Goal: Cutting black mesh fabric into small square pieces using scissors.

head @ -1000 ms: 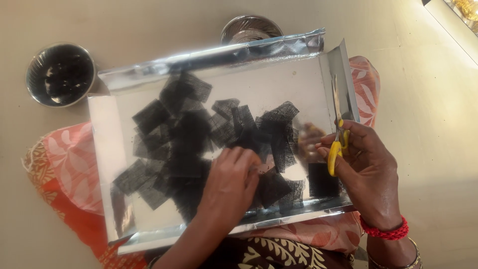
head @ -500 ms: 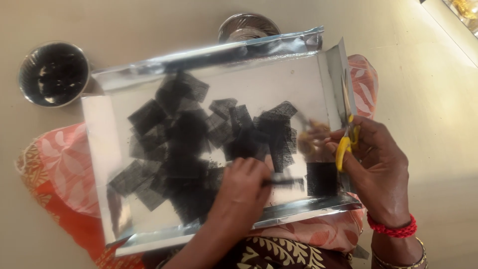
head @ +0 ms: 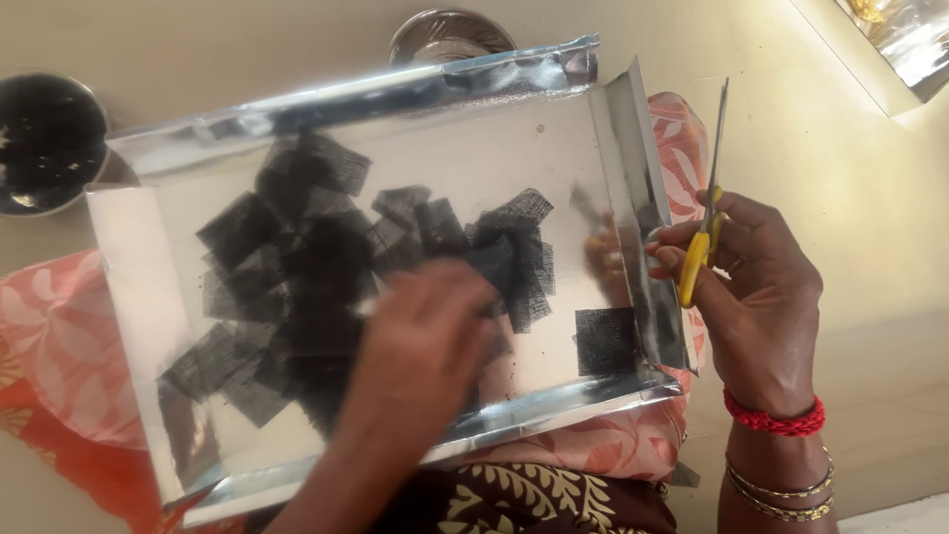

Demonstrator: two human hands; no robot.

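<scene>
A shiny silver tray (head: 346, 94) rests on my lap and holds several black mesh squares (head: 297, 247) in a loose overlapping pile. One darker square (head: 605, 341) lies apart near the tray's lower right corner. My left hand (head: 425, 336) is blurred with motion and lies over the pile's lower right part, fingers down on the mesh; its grip is hidden. Just outside the tray's right wall, my right hand (head: 761, 307) holds yellow-handled scissors (head: 697, 247) with the closed blades pointing up.
A dark bowl (head: 44, 138) stands on the floor at the upper left. A steel bowl (head: 450, 35) peeks out behind the tray's far rim. Orange patterned cloth (head: 49, 336) lies under the tray. A shiny box (head: 900, 40) sits at the top right corner.
My left hand has slid left and down across the mesh pile. My right hand has drawn the scissors out of the tray to beyond its right wall, blades now upright.
</scene>
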